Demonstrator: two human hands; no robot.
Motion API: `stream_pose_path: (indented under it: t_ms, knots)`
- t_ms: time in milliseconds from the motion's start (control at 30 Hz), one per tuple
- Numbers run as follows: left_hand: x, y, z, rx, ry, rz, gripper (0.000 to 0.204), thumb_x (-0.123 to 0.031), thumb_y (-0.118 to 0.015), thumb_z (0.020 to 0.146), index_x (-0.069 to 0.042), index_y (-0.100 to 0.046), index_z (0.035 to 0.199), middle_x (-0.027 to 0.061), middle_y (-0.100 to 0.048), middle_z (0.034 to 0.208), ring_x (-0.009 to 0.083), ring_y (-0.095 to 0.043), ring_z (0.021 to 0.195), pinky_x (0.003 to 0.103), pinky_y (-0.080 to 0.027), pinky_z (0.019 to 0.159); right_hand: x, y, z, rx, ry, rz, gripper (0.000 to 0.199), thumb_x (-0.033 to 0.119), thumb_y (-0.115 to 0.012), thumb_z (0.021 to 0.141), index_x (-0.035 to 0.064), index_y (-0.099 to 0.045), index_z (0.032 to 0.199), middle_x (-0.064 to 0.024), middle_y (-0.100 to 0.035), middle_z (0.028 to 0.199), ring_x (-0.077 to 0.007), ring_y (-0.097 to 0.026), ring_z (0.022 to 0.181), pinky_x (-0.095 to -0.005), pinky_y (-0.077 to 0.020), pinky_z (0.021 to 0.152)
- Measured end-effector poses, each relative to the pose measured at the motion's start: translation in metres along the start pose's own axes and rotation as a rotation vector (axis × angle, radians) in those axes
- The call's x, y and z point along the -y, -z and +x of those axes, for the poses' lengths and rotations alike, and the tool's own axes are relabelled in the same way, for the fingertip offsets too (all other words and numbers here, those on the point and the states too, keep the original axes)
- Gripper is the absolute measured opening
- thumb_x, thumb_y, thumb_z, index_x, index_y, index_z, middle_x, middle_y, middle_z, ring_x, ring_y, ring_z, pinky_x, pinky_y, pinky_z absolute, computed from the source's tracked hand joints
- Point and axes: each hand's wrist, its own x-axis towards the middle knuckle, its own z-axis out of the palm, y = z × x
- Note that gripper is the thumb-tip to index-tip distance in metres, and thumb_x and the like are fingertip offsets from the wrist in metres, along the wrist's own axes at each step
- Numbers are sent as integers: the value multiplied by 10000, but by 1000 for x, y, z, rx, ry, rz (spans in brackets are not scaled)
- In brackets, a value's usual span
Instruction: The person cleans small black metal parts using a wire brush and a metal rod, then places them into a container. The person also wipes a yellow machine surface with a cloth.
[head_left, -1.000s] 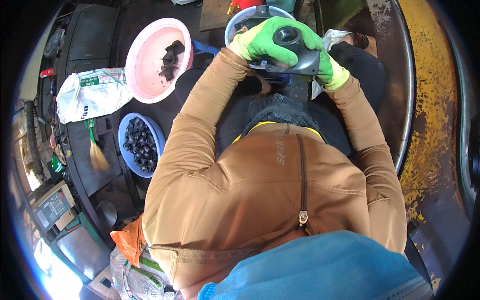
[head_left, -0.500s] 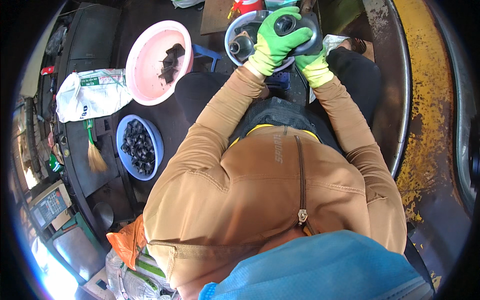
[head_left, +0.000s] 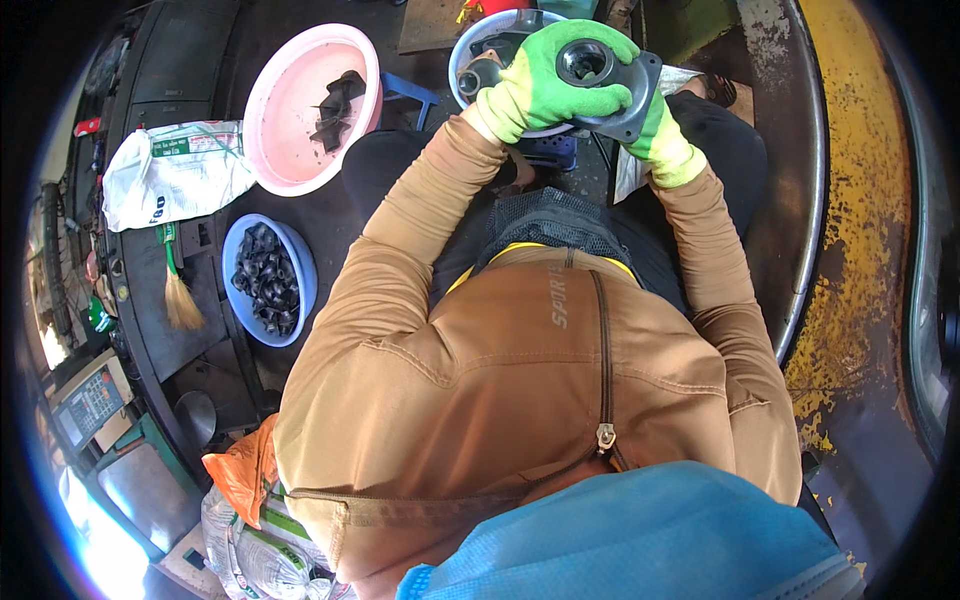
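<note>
Part (head_left: 642, 88) has come lower in view since half a second ago and turned, so its flange now shows more fully; both hands moved with it. Left hand (head_left: 565, 85) grasps it, fingers bent round the far side of the round neck, thumb across the near side, opened only as wide as the neck. Right hand (head_left: 662, 140) touches the flange side from the lower right; its fingers are mostly hidden behind the part, so can't tell how far they close. Part is held up in front of the white-blue basin (head_left: 470, 38), and with the left hand blocks much of it; another part (head_left: 482, 74) shows inside. Off left: pink basin (head_left: 285, 110) with dark scraps (head_left: 338, 110), blue stool (head_left: 420, 92) just beside it, white sack (head_left: 180, 190), broom (head_left: 180, 300), blue basin (head_left: 303, 270) of black pieces (head_left: 268, 285). Part's round opening faces the camera, flange toward lower right; long axis foreshortened, exact tilt unclear.
</note>
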Motion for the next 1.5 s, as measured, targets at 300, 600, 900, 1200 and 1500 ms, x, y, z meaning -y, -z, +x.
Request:
stream_pose_path:
  t_ms: [300, 600, 900, 1200, 1500]
  knots:
    - [-4, 16, -1, 313, 140, -89, 428, -159, -775, 661, -29, -655, 1052, 109, -655, 1112, 243, -593, 1100, 390, -411, 1022, -7, 2, -18, 138, -348, 551, 537, 127, -711, 846, 41, -487, 1327, -91, -586, 1254, -183, -594, 1091, -323, -495, 938]
    - [26, -7, -1, 357, 107, -808, 476, -373, -750, 625, -50, -629, 954, 124, -647, 1000, 364, -568, 1104, 579, -279, 1084, 8, -38, -20, 591, -441, 1771, 306, 364, -423, 992, 90, -540, 1060, -14, -419, 712, -105, -370, 537, -233, -307, 465]
    - [61, 42, -24, -365, 110, 142, 400, -203, -781, 770, -50, -628, 1106, 62, -668, 961, 153, -635, 874, 284, -520, 782, -3, 8, 2, -458, -642, 853, 283, 262, -494, 985, 38, -593, 1127, -14, -575, 759, -108, -523, 593, -251, -449, 550]
    - [17, 43, -7, 116, -9, 772, 396, -250, -808, 615, 9, -701, 894, 148, -697, 780, 275, -675, 710, 352, -539, 711, -10, 17, 0, -7, 206, -740, 301, 161, -592, 895, 87, -641, 1183, -62, -649, 1184, -263, -631, 1039, -353, -519, 860]
    - [-18, 34, -8, 154, -19, 939, 372, -229, -805, 619, -59, -656, 915, 132, -660, 906, 317, -620, 903, 413, -475, 900, -1, 17, 2, 17, 232, -730, 294, 162, -631, 893, 72, -643, 1173, -84, -681, 1102, -278, -667, 941, -341, -539, 773]
